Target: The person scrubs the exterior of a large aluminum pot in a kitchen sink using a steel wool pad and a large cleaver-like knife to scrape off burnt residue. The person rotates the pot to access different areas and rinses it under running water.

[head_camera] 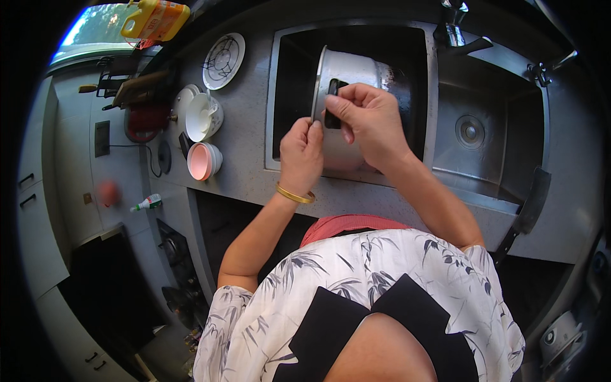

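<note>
A metal pot [353,67] lies tilted on its side in the left basin of a steel double sink, with its rim towards the left and dark stains near its base. My left hand [303,148], with a gold bangle at the wrist, grips the pot's rim on the near side. My right hand [365,114] is at the black side handle [333,107] of the pot, with thumb and fingers bent around it. Whether a small thing is pinched between those fingers cannot be seen. The inside of the pot is hidden.
Right of the pot are the second sink basin [477,157], a faucet [451,28] and a cleaver [533,200] across the sink's near corner. On the counter to the left stand a plate [224,62] with a wire rack, a white bowl [198,117] and stacked bowls [200,161].
</note>
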A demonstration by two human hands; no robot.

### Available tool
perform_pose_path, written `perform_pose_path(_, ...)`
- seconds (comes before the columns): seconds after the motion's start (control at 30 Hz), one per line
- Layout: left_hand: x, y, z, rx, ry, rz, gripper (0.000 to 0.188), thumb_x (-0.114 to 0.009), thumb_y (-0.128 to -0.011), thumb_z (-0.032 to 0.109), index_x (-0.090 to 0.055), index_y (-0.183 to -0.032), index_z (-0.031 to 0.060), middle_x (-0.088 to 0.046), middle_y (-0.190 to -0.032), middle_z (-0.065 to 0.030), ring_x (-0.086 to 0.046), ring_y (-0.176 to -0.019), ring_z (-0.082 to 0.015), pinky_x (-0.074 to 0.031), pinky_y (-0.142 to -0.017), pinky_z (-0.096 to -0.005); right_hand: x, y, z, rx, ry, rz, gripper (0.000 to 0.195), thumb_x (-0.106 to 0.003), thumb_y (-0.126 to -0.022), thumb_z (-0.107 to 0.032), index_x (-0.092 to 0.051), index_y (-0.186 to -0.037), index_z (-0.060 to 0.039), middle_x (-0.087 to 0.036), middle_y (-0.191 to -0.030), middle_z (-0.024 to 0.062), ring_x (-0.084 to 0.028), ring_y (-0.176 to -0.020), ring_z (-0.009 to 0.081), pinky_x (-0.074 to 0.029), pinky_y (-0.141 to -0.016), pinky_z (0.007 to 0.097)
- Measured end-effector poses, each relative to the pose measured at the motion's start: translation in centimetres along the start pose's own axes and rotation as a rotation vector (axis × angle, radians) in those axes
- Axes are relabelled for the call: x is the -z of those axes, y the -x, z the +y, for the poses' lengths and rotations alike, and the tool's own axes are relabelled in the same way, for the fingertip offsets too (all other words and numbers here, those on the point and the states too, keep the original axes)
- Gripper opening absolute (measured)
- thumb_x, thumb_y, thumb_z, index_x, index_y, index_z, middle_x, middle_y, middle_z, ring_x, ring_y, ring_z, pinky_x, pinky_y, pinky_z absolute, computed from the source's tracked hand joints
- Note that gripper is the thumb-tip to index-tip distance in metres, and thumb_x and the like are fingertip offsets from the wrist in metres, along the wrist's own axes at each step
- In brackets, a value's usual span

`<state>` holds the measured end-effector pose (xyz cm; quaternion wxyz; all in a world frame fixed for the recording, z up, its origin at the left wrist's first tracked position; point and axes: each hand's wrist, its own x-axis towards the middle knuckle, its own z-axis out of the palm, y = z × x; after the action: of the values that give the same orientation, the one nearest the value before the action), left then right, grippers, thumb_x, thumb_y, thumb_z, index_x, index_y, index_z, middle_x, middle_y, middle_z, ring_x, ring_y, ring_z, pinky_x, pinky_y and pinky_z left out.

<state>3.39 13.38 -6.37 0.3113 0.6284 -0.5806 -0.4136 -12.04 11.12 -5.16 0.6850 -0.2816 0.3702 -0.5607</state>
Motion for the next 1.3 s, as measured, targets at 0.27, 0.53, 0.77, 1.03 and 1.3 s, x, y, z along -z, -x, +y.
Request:
perform_pose_path(0.27, 0.1, 0.4, 0.5, -0.312, 0.219, 0.218, 0.023, -0.043, -0.087, 0.005, -0.059, -0.102, -0.0028, -0.056, -0.084, 0.0023, -0.045, -0.070, -0.0027, -0.037, -0.062, -0.0156, -2.1, -1.2, -4.4, 0.024, 0.172, -0.068, 0.015, -0.066, -0.080, -0.006, -0.063, -0.089, 0.0057, -0.060, -0.068, 0.0056, -0.052, -0.045, 0.0075, -0.040, -0.041, 0.0190)
perform_pose_path(0.53, 3.0, -1.1, 0.9, -0.298, 0.374, 0.299, 0.019, -0.046, -0.088, 0.007, -0.061, -0.090, -0.0049, -0.056, -0.079, 0.0014, -0.046, -0.068, -0.0039, -0.037, -0.062, -0.0160, -5.8, -3.0, -6.2, 0.057, 0.415, -0.166, 0.017, -0.064, -0.079, -0.005, -0.065, -0.092, 0.0070, -0.062, -0.072, 0.0079, -0.053, -0.046, 0.0074, -0.045, -0.043, 0.0189)
perform_pose_path(0.77, 3.5, -2.0, 2.6, -0.219, 0.692, 0.139, 0.018, -0.048, -0.089, 0.007, -0.062, -0.090, -0.0043, -0.057, -0.076, 0.0021, -0.047, -0.065, -0.0027, -0.039, -0.058, -0.0169, -7.5, -2.8, -8.2, 0.187, 0.573, -0.212, 0.018, -0.059, -0.074, -0.005, -0.063, -0.083, 0.0095, -0.056, -0.059, 0.0055, -0.056, -0.047, 0.0103, -0.047, -0.046, 0.0222)
perform_pose_path(1.03, 1.8, -3.0, 0.8, -0.089, 0.691, 0.061, 0.018, -0.051, -0.089, 0.009, -0.064, -0.083, -0.0024, -0.052, -0.065, 0.0067, -0.041, -0.057, 0.0001, -0.033, -0.050, -0.0170, -6.6, -1.8, -8.0, 0.149, 0.975, -0.130, 0.020, -0.059, -0.085, -0.012, -0.063, -0.092, 0.0063, -0.060, -0.061, 0.0041, -0.053, -0.044, 0.0066, -0.045, -0.042, 0.0190)
perform_pose_path(1.3, 1.2, -4.8, -0.6, -0.044, 0.691, -0.013, 0.019, -0.052, -0.087, 0.009, -0.062, -0.076, -0.0029, -0.046, -0.061, 0.0084, -0.037, -0.056, 0.0000, -0.029, -0.048, -0.0175, -0.4, -7.0, -7.2, 0.774, 1.442, 0.070, 0.023, -0.060, -0.086, -0.023, -0.068, -0.090, -0.0019, -0.066, -0.086, 0.0102, -0.061, -0.077, 0.0158, -0.047, -0.066, 0.0302)
